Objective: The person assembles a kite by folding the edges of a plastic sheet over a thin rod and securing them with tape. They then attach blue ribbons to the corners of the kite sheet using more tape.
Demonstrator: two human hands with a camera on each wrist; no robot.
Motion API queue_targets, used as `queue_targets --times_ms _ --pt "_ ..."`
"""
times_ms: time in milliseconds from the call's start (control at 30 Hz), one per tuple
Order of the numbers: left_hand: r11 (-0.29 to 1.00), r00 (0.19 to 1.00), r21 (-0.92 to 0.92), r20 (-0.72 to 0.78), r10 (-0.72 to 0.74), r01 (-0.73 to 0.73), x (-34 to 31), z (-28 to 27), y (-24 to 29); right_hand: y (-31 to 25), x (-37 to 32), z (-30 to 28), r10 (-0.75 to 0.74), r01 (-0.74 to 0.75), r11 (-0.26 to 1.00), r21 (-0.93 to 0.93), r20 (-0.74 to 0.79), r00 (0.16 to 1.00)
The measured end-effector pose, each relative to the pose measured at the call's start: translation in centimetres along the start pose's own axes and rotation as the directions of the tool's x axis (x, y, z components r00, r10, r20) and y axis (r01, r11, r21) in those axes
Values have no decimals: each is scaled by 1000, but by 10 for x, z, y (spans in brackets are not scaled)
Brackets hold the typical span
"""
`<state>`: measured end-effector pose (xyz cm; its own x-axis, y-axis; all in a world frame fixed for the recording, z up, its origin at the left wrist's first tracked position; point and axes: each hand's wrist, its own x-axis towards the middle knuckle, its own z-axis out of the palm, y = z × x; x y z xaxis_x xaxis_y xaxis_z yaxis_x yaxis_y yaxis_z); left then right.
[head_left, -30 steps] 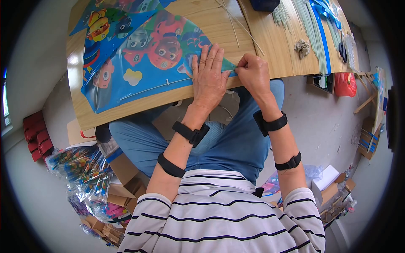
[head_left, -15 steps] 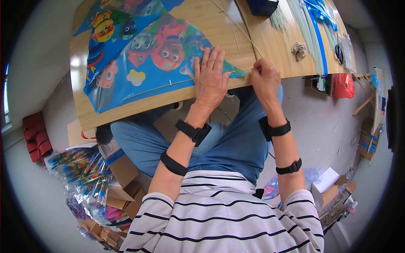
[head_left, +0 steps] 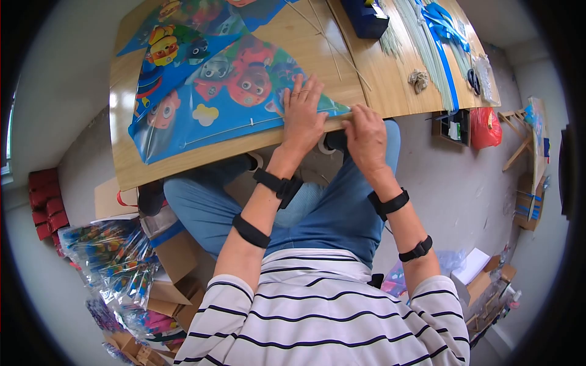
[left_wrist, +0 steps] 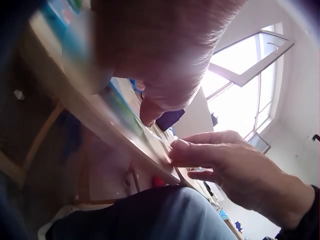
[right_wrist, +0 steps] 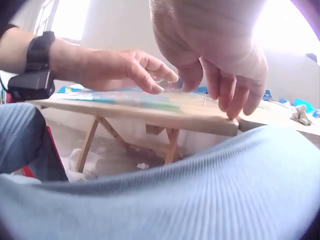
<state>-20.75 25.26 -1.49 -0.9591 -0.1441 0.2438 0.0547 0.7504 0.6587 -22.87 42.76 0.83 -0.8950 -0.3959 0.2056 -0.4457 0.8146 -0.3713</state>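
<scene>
Right hand [head_left: 367, 139] back beside glossy, pointed printed sheet [head_left: 249, 90]

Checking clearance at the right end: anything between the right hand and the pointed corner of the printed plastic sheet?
Nothing visible. The right hand has its fingertips right by the pointed corner. The left hand is over the printed plastic sheet farther in, outside that gap.

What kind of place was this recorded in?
Probably a small workshop: a wooden worktable with printed plastic sheets, bundled thin rods and open cardboard boxes on the floor.
</scene>
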Motion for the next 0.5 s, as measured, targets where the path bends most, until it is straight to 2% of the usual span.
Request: queue_targets --times_ms 33,100,167,267,467,500 --pt "999 999 -18 -15 48 -48 0 -8 3 2 4 -3 87 -84 992 89 -20 996" --pt "988 989 -52 -38 144 -146 -4 -23 7 2 7 -4 138 -135 977 163 -11 990" --pt "991 991 -23 -24 131 -132 -14 -33 7 4 15 3 165 -170 940 295 41 985" --pt "990 992 70 -1 126 -126 -30 -40 2 5 24 14 73 -66 985 156 -42 996" --pt "976 991 182 -43 127 -117 -37 -39 6 9 46 10 28 -33 978 208 27 999" --pt "972 989 203 -58 136 -122 -36 -38 6 5 51 2 -29 28 971 239 3 1000"
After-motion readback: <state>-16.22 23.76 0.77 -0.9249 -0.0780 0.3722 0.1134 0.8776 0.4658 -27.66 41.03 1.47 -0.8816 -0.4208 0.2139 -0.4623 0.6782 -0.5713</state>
